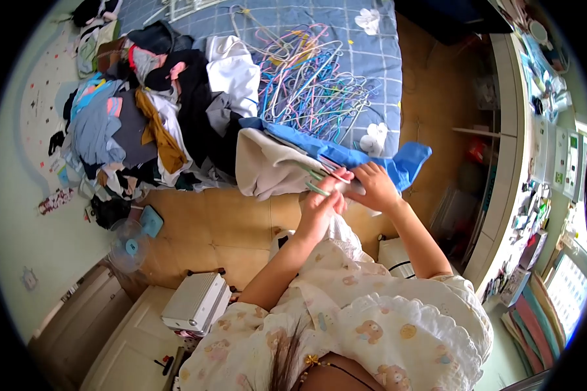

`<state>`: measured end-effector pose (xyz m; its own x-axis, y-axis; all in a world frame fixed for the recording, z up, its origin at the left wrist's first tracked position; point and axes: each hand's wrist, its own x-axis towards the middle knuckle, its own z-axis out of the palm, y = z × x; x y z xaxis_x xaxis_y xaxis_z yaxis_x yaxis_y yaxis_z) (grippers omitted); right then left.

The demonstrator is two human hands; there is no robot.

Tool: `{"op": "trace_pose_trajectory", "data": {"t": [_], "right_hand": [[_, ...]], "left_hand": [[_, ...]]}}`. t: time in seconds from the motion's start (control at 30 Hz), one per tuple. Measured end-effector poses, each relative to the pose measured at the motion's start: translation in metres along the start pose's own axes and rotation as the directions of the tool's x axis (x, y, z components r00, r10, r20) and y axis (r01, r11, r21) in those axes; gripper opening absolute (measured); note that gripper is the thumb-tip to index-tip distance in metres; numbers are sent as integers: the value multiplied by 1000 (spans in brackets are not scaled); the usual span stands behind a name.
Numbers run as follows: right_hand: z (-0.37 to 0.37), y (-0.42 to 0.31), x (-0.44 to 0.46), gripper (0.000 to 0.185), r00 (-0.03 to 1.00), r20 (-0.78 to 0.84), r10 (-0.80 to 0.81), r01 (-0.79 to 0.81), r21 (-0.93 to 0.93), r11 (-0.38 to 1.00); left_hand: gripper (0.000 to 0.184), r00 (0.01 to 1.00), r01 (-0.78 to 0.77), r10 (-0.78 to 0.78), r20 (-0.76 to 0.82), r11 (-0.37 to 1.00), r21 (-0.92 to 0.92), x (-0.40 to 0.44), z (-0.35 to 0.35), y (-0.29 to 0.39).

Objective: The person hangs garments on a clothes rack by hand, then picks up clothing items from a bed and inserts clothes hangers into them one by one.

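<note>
At the checked bed's (383, 65) edge, the left hand (320, 210) closes around a slim green hanger (317, 189) beside soft beige cloth (267, 163); the right hand (376, 188), grip unclear, touches smooth blue fabric (411, 163) near tangled thin hangers (300, 85).

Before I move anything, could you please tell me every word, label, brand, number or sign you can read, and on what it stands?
No text is readable anywhere in this view.
Mark on the round fan's blue hub: too small to read.
Marks on the white rectangular panel at the right: too small and blurred.
Bright blue cloth and beige cloth: no lettering I can make out.
</note>
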<state>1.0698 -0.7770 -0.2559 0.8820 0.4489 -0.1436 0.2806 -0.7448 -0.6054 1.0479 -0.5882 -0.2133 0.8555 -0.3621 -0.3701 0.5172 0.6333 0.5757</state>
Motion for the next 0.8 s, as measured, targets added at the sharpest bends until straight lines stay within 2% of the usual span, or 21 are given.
{"op": "trace_pose_trajectory", "data": {"t": [0.03,0.07,0.17,0.27,0.37,0.4,0.47,0.67,0.8], "right_hand": [[-2,-10,-5,41,999,54,-8,7,14,1000],[-3,-21,-9,41,994,106,-18,16,26,1000],[10,-43,-27,32,982,153,-109,82,176,981],[22,-71,-40,25,963,216,-163,103,265,959],[31,-100,-50,22,926,320,-202,107,290,951],[37,-110,-55,21,912,342,-228,119,311,943],[47,-132,-67,19,885,360,-296,206,268,941],[76,-198,-113,19,724,495,-481,484,132,865],[106,-240,-141,20,606,511,-610,555,277,784]], "left_hand": [[53,999,-14,13,49,1000,14,-13,0,0],[58,997,-18,8,82,992,123,-27,-3,1],[62,987,-70,44,152,983,170,-69,-6,4],[65,990,-86,60,126,973,213,-114,-17,0],[65,993,-116,114,21,969,220,-164,-30,-9],[64,985,-170,171,13,966,197,-178,-35,-16],[63,959,-276,283,-26,950,147,-213,-44,-33],[60,882,-442,439,-168,897,24,-318,-42,-79],[60,823,-535,514,-243,845,-23,-386,-38,-100]]}}
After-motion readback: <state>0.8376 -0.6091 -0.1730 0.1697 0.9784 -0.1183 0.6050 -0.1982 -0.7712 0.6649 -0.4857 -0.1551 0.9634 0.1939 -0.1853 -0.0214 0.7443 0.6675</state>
